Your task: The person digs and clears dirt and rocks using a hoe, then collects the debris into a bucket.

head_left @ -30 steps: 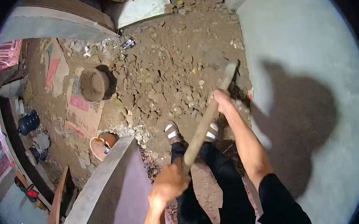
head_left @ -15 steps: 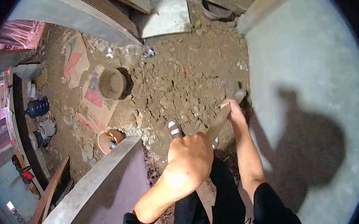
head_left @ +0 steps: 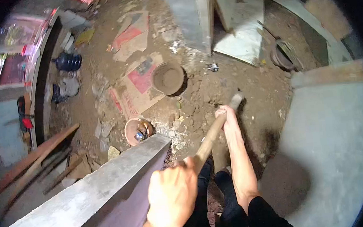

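My left hand (head_left: pixel 173 193) is closed around the near end of the wooden handle of a hoe (head_left: pixel 211 141). Farther along, close to the head, my right hand (head_left: pixel 227 115) grips the same handle. The hoe's metal socket end (head_left: pixel 236 99) is just above the brown soil (head_left: pixel 213 83); its blade is mostly out of sight beneath. Left of the hoe, a round bucket (head_left: pixel 168 78) with soil inside stands partly on flattened cardboard (head_left: pixel 140 102).
A low wall (head_left: pixel 96 171) with a grey top runs along my left, and a pale wall (head_left: pixel 328 136) is on my right. A small pot (head_left: pixel 138 132) sits past the low wall's end. Wooden planks (head_left: pixel 44 156) lean at the left. A white board (head_left: pixel 244 40) lies ahead.
My view has turned to the right. Both hands have moved with the hoe, the left now lower and nearer me. The hoe's head shows against the soil away from the right wall.
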The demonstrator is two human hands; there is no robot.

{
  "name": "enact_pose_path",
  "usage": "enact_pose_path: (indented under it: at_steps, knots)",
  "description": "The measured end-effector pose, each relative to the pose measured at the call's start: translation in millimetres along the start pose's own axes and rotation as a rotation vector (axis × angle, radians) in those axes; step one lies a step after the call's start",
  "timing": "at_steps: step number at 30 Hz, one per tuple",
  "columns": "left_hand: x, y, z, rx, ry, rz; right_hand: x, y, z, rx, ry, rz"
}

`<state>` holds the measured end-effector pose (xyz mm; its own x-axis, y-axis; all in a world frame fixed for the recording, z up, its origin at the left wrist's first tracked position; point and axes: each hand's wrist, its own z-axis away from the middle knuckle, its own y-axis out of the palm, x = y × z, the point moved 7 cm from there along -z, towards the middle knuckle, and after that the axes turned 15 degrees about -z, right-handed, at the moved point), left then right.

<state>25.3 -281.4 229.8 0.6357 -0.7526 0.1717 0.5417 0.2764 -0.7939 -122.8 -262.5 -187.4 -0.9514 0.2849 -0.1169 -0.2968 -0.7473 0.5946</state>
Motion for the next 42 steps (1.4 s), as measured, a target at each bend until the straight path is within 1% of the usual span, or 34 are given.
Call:
enact_pose_path:
  at_steps: [1,3,4,5,6,8,9,10,11,12,13,15,17,18,20,21,22,23,24,25,26,27,28,29,30,31,32,33,34,35,38,40,42]
  knots:
    - [19,11,2,0.127,-0.071,0.065,-21,23,-2,-0.004,-0.014,0.07]
    - [52,35,11,0.141,-0.19,0.169,-64,56,-13,0.008,-0.047,0.226]
    - [66,52,16,0.149,-0.25,0.239,-86,62,-26,0.018,0.004,0.22]
    - [79,68,22,0.106,-0.307,0.28,-107,69,-40,0.031,0.05,0.211]
    - [90,95,24,0.128,-0.361,0.359,-124,74,-52,0.069,0.003,0.327]
    - [103,161,26,0.14,-0.448,0.499,-159,77,-66,0.05,0.035,0.398]
    - [103,198,27,0.13,-0.483,0.561,-174,76,-74,0.038,0.058,0.462]
    - [99,238,29,0.138,-0.542,0.634,-181,60,-95,-0.041,0.001,0.548]
    - [88,292,30,0.185,-0.549,0.718,-186,48,-109,-0.061,-0.053,0.702]
    - [77,331,29,0.146,-0.582,0.751,-191,43,-113,-0.022,-0.13,0.77]
    - [63,380,31,0.184,-0.636,0.843,-195,37,-114,0.015,-0.206,0.837]
    - [46,407,20,0.108,-0.63,0.878,-193,27,-117,0.079,-0.331,0.95]
    - [26,435,16,0.116,-0.625,0.886,-181,22,-104,0.018,-0.359,0.992]
    - [17,440,15,0.11,-0.625,0.883,-169,23,-96,0.105,-0.379,0.961]
    - [-7,434,11,0.113,-0.558,0.926,-135,22,-72,0.048,-0.472,0.984]
    - [-19,429,6,0.094,-0.532,0.957,-114,15,-66,0.016,-0.472,0.952]
    - [-32,418,1,0.094,-0.497,0.962,-85,27,-46,0.019,-0.845,1.225]
    - [-49,406,-1,0.123,-0.45,0.976,-58,11,-40,-0.012,-0.622,1.074]
    - [-67,391,-4,0.149,-0.409,0.985,-40,23,-8,-0.076,-0.416,0.924]
    - [-87,382,-8,0.176,-0.374,0.992,11,-12,-30,-0.088,-0.612,1.077]
    - [-113,387,-13,0.047,-0.334,1.053,53,-25,-27,-0.232,-0.774,1.198]
    - [-133,359,-26,0.217,-0.284,1.065,69,0,17,-0.312,-0.648,1.006]
    - [-161,359,-33,0.16,-0.274,1.057,124,-35,-3,-0.156,-0.71,0.997]
    - [-184,343,-46,0.199,-0.196,1.039,162,-23,9,-0.119,-0.708,1.113]
    - [-213,340,-60,0.256,-0.138,1.066,211,-30,8,-0.227,-0.866,1.264]
    - [-242,334,-70,0.245,-0.082,1.094,259,-38,8,-0.373,-1.015,1.406]
    - [-265,317,-79,0.253,-0.069,1.08,282,-32,24,-0.351,-0.914,1.261]
    - [-287,301,-85,0.285,-0.05,1.089,318,-41,21,-0.249,-0.86,1.171]
    - [-302,281,-92,0.273,-0.018,1.14,339,-31,36,-0.377,-0.915,1.274]
    - [-315,268,-100,0.288,0.04,1.171,347,-22,44,-0.474,-0.808,1.276]
    - [-320,223,-121,0.347,0.071,1.16,395,-59,10,-0.422,-0.644,1.159]
    - [-314,215,-122,0.482,0.046,1.035,381,-111,-13,-0.367,-0.531,1.127]
    - [-313,236,-84,0.491,-0.027,1.019,324,-168,-16,-0.242,-0.429,1.044]
